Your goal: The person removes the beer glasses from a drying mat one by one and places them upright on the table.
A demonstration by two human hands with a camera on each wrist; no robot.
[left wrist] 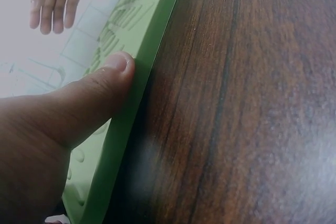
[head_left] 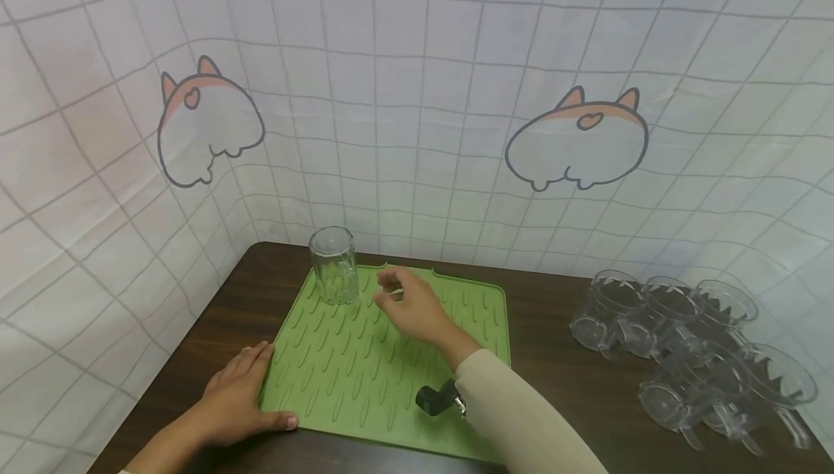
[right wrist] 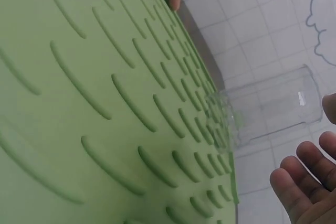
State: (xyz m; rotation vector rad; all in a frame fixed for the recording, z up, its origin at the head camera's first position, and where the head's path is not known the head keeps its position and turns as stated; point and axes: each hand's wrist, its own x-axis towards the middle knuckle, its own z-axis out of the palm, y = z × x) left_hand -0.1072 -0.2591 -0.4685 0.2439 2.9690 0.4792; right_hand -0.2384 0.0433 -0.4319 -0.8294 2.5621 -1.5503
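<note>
A clear glass mug (head_left: 335, 271) stands upright at the far left corner of a green ridged mat (head_left: 365, 365). My right hand (head_left: 417, 306) hovers over the mat just right of the mug, fingers loosely bent and holding nothing. In the right wrist view the fingers (right wrist: 296, 187) are apart from the mug (right wrist: 273, 109). My left hand (head_left: 236, 396) rests at the mat's near left corner, fingers along its left side. Its thumb (left wrist: 113, 74) lies on the mat's near rim in the left wrist view.
Several clear mugs (head_left: 664, 307) stand grouped on the right of the dark wooden table (head_left: 541, 344). A white checked cloth (head_left: 417, 98) with cartoon figures hangs behind and at the sides. A black wrist-mount part (head_left: 433, 399) sticks out by the right sleeve.
</note>
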